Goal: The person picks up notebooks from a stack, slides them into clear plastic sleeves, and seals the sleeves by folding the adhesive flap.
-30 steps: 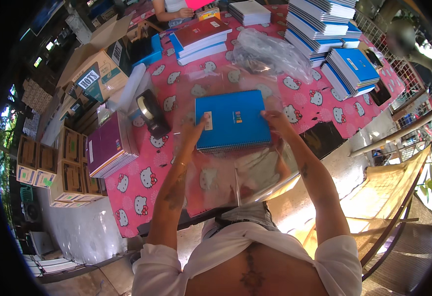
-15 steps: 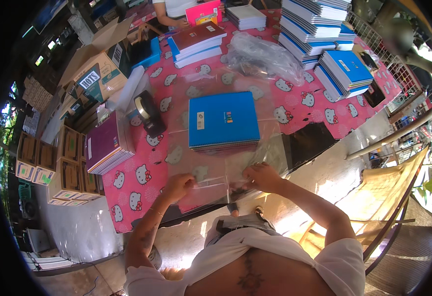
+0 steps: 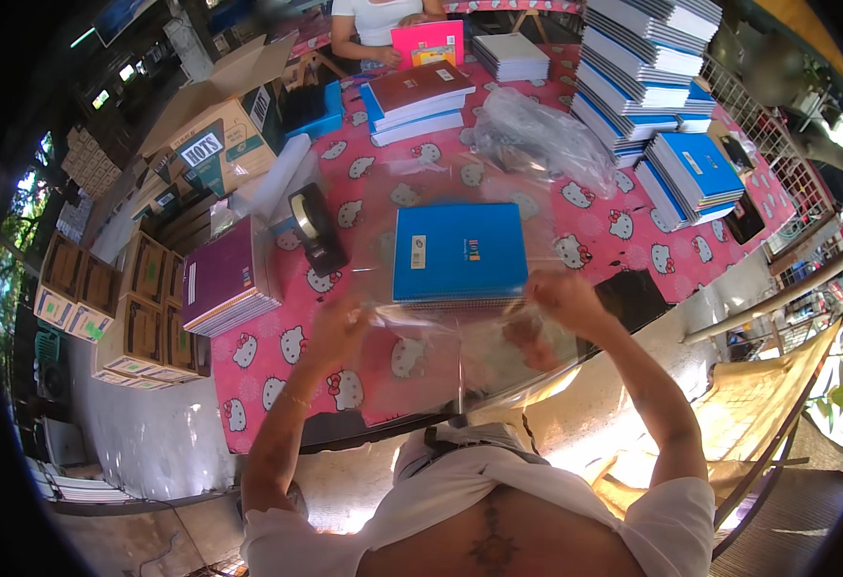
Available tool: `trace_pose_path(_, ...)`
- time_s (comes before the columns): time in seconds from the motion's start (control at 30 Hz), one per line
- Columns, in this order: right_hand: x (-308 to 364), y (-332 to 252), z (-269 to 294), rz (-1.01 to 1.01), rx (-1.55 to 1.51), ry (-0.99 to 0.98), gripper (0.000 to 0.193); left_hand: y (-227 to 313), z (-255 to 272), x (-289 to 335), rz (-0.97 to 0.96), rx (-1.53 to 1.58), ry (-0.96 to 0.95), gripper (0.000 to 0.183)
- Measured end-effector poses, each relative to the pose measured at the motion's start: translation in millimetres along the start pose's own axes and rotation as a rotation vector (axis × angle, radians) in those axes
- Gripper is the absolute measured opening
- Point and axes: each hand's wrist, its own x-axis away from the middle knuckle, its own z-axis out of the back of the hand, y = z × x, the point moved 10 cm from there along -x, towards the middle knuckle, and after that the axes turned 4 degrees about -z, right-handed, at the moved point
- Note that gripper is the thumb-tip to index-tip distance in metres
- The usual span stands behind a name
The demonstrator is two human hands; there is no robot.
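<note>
A stack of blue spiral notebooks (image 3: 460, 252) lies on a clear plastic sheet (image 3: 412, 361) in the middle of the table. To the left of the stack, my left hand (image 3: 342, 325) is closed on the sheet's edge. My right hand (image 3: 566, 300) pinches the sheet close to the stack's near right corner. Between both hands the plastic is pulled up along the spiral side, and its near part spreads toward the table's front edge. Motion blurs the fingers a little.
A tape dispenser (image 3: 317, 231) and a purple notebook stack (image 3: 229, 277) are at left. Crumpled plastic (image 3: 541, 139) lies beyond. Tall notebook piles (image 3: 638, 77) rise at far right, near a smaller blue stack (image 3: 695, 178). Across the table a person (image 3: 383, 29) holds a pink book (image 3: 428, 43).
Both hands have moved away from my body toward the notebooks and farther apart, drawing the near plastic up with them. The whole view has shifted slightly.
</note>
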Motion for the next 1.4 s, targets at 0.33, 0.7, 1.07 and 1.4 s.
trace_pose_path(0.33,-54,-98,-104,0.086,0.298,0.37,0.07,-146,-7,-125,0.507,0.373,-0.032,0.013)
trace_pose_path(0.7,-66,-101,-96,-0.013,0.27,0.316,0.065,-90,-147,-344,-0.277,-0.417,-0.013,0.02)
trace_pose_path(1.07,-67,-88,-97,-0.054,0.253,0.338,0.071,-88,-173,-371,-0.16,-0.411,-0.233,0.015)
trace_pose_path(1.4,-63,-98,-96,0.028,0.341,0.292,0.067,-13,-123,-338,-0.403,-0.458,-0.158,0.01)
